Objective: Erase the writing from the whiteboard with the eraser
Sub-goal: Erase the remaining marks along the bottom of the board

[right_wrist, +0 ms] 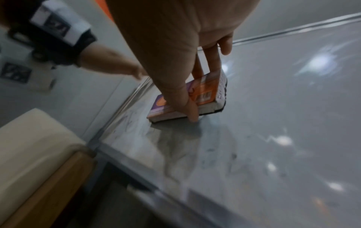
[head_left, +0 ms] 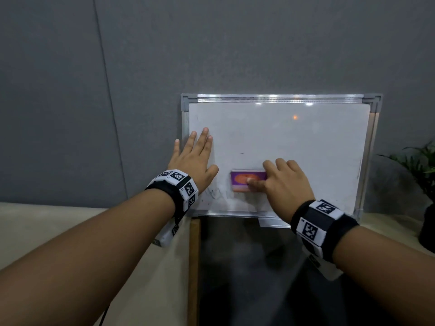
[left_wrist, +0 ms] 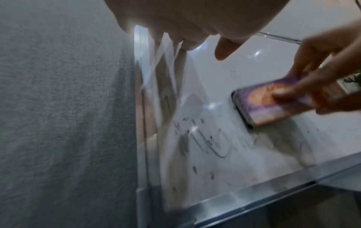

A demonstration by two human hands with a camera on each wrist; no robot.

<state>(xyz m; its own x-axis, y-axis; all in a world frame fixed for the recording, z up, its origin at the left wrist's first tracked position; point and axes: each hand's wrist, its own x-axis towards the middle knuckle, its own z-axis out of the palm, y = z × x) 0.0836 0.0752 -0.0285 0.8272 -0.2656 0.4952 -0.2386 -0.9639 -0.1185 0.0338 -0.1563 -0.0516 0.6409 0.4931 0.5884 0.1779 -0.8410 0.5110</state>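
Head | eraser (head_left: 248,180) pinched between right hand (head_left: 286,184) fingers (head_left: 270,166) | on whiteboard (head_left: 294,142)

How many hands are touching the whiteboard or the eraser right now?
2. The left hand lies flat with straight fingers on the whiteboard near its left edge; the right hand grips the eraser pressed against the board's lower middle.

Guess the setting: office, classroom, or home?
Probably an office or study nook, though that's a guess. A small metal-framed whiteboard leans against a grey felt-like wall panel, standing on a pale counter, with a potted plant at the right edge.
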